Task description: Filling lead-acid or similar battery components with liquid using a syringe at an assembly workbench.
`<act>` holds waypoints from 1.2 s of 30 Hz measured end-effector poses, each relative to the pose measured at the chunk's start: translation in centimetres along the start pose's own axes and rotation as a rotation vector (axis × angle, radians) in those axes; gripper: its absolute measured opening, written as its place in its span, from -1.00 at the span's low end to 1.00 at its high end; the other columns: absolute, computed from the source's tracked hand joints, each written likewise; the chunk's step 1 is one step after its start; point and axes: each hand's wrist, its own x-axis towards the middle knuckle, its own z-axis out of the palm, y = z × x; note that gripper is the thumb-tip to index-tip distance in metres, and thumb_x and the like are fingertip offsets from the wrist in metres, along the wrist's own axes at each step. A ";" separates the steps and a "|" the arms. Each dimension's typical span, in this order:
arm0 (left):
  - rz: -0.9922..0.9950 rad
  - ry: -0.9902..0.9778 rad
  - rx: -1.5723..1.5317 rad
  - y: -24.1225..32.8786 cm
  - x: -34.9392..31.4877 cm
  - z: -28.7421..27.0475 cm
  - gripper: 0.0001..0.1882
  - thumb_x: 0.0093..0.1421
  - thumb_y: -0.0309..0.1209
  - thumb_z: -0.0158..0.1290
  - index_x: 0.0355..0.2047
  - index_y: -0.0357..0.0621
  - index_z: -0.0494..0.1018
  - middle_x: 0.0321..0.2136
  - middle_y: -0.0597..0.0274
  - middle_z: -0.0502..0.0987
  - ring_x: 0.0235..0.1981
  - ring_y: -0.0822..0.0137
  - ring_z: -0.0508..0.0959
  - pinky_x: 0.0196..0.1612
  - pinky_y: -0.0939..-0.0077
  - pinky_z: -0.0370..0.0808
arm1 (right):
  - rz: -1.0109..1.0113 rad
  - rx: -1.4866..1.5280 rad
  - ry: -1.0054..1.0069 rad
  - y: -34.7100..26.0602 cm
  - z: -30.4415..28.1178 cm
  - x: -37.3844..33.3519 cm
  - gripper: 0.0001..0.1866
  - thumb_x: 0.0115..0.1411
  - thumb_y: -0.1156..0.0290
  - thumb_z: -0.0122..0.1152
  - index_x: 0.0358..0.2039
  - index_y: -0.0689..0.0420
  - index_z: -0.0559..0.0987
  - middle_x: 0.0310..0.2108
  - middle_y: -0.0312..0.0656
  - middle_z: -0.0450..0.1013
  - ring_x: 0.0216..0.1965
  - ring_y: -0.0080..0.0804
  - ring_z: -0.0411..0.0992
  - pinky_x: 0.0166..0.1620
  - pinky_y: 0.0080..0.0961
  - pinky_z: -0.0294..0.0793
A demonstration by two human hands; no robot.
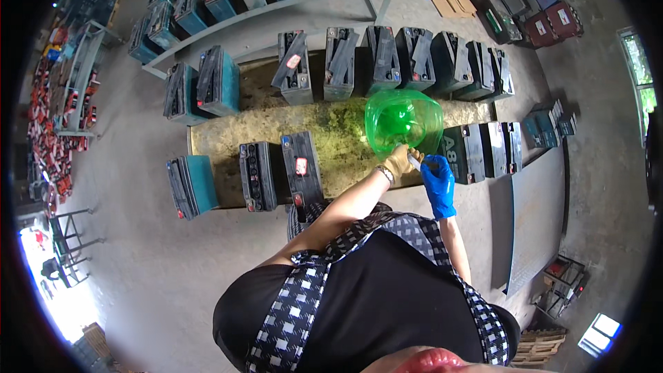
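My left hand (398, 161), in a tan glove, is closed at the near rim of a see-through green plastic container (390, 124). Its fingers curl around one end of a short white tube-like piece (414, 161). My right hand (439, 181), gloved in blue, pinches close to the other end of that piece, though its fingertips are partly hidden. The container stands on the stained yellowish tabletop (338, 114) and looks to have bright green inside its bottom. Just right of my right hand is a dark green battery (461, 154) with a grey top.
Along the table's far side stands a row of batteries (383, 59) with loosened lids. Others (259, 176) stand at the near left. A rack with teal batteries (186, 10) is behind. To the right, a grey metal sheet (539, 217) lies by more batteries (544, 128).
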 end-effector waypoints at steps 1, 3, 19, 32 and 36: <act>-0.009 -0.011 -0.010 0.0 -0.3 0.0 -0.62 0.38 -0.18 -0.17 -0.49 -0.18 0.30 -0.65 0.22 0.38 -0.64 0.26 0.44 -0.33 0.13 0.60 | -0.024 0.006 0.007 -0.1 0.0 0.0 -0.76 0.17 0.41 0.25 -0.15 0.15 0.52 -0.38 -0.22 0.53 -0.41 -0.54 0.43 -0.29 -0.51 0.45; 0.014 -0.165 0.048 0.0 -0.6 -0.4 -0.64 0.36 -0.25 -0.13 -0.56 -0.16 0.30 -0.68 0.23 0.37 -0.64 0.30 0.44 -0.34 0.21 0.59 | 0.003 -0.038 -0.026 -0.1 -0.2 -0.1 -0.75 0.17 0.41 0.24 -0.13 0.15 0.52 -0.35 -0.19 0.54 -0.38 -0.51 0.45 -0.28 -0.47 0.46; 0.033 -0.257 0.261 0.5 -5.3 0.1 -0.67 0.36 -0.19 -0.13 -0.20 -0.27 0.35 -0.23 -0.13 0.51 -0.15 0.01 0.57 0.04 -0.07 0.50 | 0.325 0.403 -0.291 -0.2 -3.0 2.0 -0.62 0.32 0.22 0.15 0.08 0.09 0.47 -0.44 -0.34 0.50 -0.52 -0.69 0.39 -0.53 -0.71 0.29; 0.085 -0.300 0.621 -0.1 -12.5 -1.5 -0.30 0.26 0.11 0.01 0.11 -0.27 0.25 -0.06 -0.05 0.45 -0.04 0.11 0.50 0.04 0.17 0.50 | 0.465 1.275 -0.613 0.6 -1.3 1.2 -0.25 0.33 -0.20 -0.28 0.27 0.18 0.25 0.04 0.04 0.41 -0.24 -0.27 0.41 -0.17 -0.40 0.43; 0.583 -0.412 1.001 0.5 -21.7 -6.7 -0.65 0.22 -0.17 0.18 -0.22 -0.25 0.53 -0.37 0.24 0.61 -0.40 0.46 0.60 -0.26 0.53 0.58 | 0.321 0.699 -0.395 -3.7 -0.5 -1.6 -0.01 0.18 -0.40 -0.25 0.30 0.25 0.17 0.11 0.00 0.35 -0.16 -0.27 0.36 -0.16 -0.42 0.39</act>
